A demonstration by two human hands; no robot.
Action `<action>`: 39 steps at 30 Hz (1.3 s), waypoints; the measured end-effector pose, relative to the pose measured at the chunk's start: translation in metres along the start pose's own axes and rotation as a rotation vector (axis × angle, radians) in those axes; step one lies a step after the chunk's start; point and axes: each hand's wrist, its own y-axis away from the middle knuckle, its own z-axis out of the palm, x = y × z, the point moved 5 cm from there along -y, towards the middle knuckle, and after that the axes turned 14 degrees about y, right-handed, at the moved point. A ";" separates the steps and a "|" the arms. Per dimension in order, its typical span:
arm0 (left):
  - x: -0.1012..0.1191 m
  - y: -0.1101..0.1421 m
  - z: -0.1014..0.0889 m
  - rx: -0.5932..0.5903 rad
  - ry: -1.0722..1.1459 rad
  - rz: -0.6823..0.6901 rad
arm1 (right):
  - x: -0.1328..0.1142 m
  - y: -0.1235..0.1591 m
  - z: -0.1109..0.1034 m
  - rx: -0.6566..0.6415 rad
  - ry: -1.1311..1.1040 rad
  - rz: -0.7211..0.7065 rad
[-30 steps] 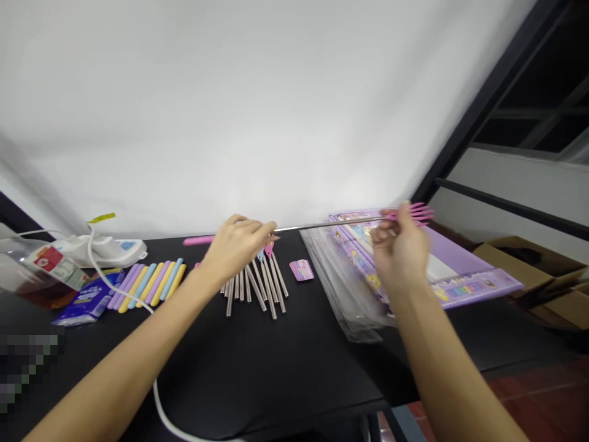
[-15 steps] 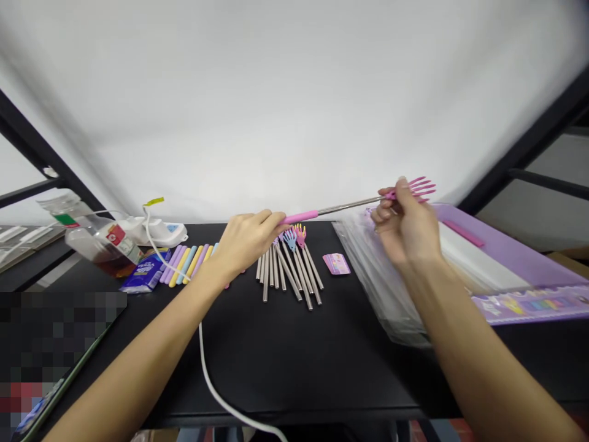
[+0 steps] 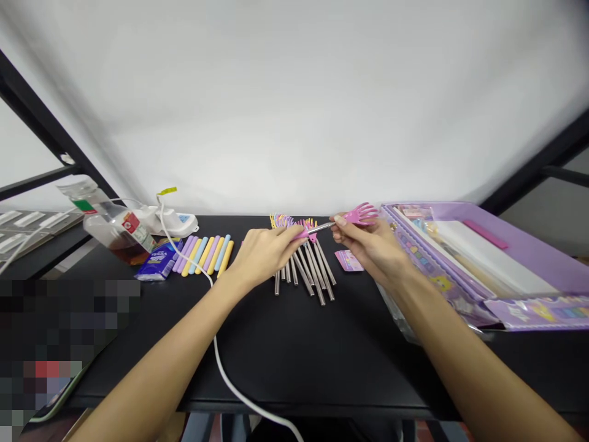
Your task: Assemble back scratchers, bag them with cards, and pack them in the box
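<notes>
Head view: the left hand [image 3: 267,256] clamps the handle of a pink scratcher [image 3: 326,226], the right hand [image 3: 368,245] its neck, near the counter's [image 3: 331,356] back edge. White cable [image 3: 276,418] runs beneath the left forearm; right, purple box [image 3: 538,258].

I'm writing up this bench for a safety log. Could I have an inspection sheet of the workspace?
Surface: black table, no spill seen
Job's things: pink scratcher, off the table; metal scratchers, piled; coloured sticks, in a row
Clutter: bottle, blue packet, small cards
Hands: left hand on pink handle, right hand at claw end
Cables: white cable crosses table and front edge, snag risk possible; power strip, left
Surroundings: white wall behind, open purple box at right
</notes>
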 end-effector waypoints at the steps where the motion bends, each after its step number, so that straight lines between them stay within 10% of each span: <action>1: 0.000 0.001 0.000 0.005 0.020 -0.005 | 0.000 0.001 0.000 0.000 0.020 0.006; 9: 0.008 -0.012 0.009 0.031 0.245 -0.042 | -0.010 -0.007 -0.014 -0.020 0.041 0.075; 18: 0.015 -0.044 0.044 -0.018 0.748 -0.275 | -0.039 -0.014 -0.100 0.172 0.451 0.008; 23: 0.049 -0.079 0.068 -0.087 0.783 -0.123 | -0.029 -0.009 -0.097 -0.008 0.381 0.086; 27: 0.069 -0.100 0.084 -0.115 0.813 -0.025 | -0.036 -0.012 -0.127 0.245 0.325 0.033; 31: 0.072 -0.114 0.106 -0.166 0.539 0.069 | -0.045 -0.009 -0.159 0.515 0.375 -0.033; 35: 0.084 -0.121 0.129 -0.355 0.122 0.341 | -0.047 -0.006 -0.159 0.500 0.412 -0.008; 39: 0.094 -0.122 0.130 -0.281 0.001 0.478 | -0.044 -0.006 -0.153 0.469 0.395 0.011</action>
